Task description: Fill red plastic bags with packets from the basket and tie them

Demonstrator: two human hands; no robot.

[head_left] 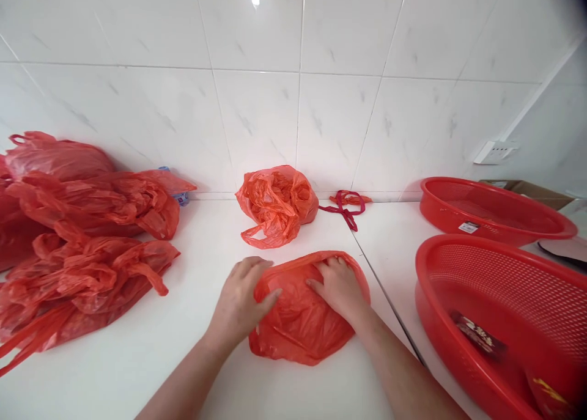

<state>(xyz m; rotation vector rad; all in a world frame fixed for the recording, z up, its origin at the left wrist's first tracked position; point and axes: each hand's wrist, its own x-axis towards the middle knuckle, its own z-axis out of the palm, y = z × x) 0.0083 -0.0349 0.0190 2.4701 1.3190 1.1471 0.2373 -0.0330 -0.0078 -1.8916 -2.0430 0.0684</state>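
A red plastic bag (298, 310) lies on the white table in front of me, its mouth spread wide and its rim folded back. At the bag's left edge is my left hand (243, 291), its thumb stretched out over the opening, apart from the fingers. My right hand (339, 285) reaches into the bag on the right, its fingers by the far rim and its thumb pointing left. Neither hand is closed on the plastic. Just beyond stands a crumpled red plastic bag (277, 203) with its handles loose; its contents cannot be made out.
Several full red bags (87, 273) are heaped at the left. Dark red ribbon (346, 211) lies by the tiled wall (257, 114). To the right are a large red plastic basket (440, 310) holding small packets (479, 334) and another red basket (440, 209) behind it. A seam (389, 301) crosses the table.
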